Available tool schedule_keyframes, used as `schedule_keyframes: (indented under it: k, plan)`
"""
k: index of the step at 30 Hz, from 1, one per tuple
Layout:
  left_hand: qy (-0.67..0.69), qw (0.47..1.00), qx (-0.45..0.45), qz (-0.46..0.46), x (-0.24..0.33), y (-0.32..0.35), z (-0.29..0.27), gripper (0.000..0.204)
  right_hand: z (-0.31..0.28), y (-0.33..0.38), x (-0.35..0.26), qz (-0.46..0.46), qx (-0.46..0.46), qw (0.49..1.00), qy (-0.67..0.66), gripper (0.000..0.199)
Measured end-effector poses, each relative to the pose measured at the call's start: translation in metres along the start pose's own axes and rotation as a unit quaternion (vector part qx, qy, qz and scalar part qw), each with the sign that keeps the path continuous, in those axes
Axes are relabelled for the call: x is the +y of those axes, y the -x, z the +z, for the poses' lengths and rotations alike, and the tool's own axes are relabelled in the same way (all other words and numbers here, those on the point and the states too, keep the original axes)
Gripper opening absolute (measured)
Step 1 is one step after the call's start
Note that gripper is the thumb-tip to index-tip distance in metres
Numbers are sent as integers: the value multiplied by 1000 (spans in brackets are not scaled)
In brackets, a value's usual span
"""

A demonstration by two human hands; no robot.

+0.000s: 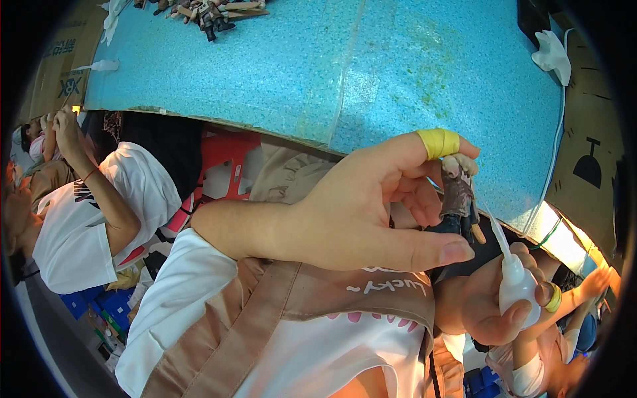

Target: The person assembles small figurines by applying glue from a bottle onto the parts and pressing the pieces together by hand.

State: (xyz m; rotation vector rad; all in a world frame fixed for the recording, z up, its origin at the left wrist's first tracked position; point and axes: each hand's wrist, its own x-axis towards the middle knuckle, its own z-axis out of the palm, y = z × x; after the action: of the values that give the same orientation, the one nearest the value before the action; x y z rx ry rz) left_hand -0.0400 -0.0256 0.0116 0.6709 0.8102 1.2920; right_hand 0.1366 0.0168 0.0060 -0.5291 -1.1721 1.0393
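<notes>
My left hand (358, 212) reaches across in front of the table and pinches a small doll-like figurine (458, 192) between thumb and forefinger. The figurine has a brownish top and dark legs, and its pale upper end sits by the yellow tape wrapped on my finger. Lower right, my right hand (490, 312) is closed around a white squeeze bottle (520, 295) with a long thin nozzle. The nozzle points up toward the figurine's side; whether its tip touches cannot be made out. Yellow tape also wraps a finger of the right hand.
A blue speckled table (265, 73) stretches beyond my hands. Several similar figurines (211, 16) lie piled at its far edge. Another white nozzle bottle (105, 66) lies at left. Cardboard (590, 113) stands at right beside a white object (552, 56). Co-workers sit at left and lower right.
</notes>
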Motion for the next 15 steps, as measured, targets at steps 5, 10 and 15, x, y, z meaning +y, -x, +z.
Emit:
schedule_keyframes:
  k: [5, 10, 15]
  plan:
    - [-8, 1000, 4, 8, 0, 1, 1, 67, 2, 0, -2, 21, -3, 1000, 10, 24]
    - [-17, 1000, 5, 13, -1, 1, 1, 67, 4, 1, -2, 14, 10, 1000, 11, 21]
    - [-24, 1000, 4, 18, -1, 1, 0, 68, 8, 1, -4, 22, 21, 1000, 3, 20]
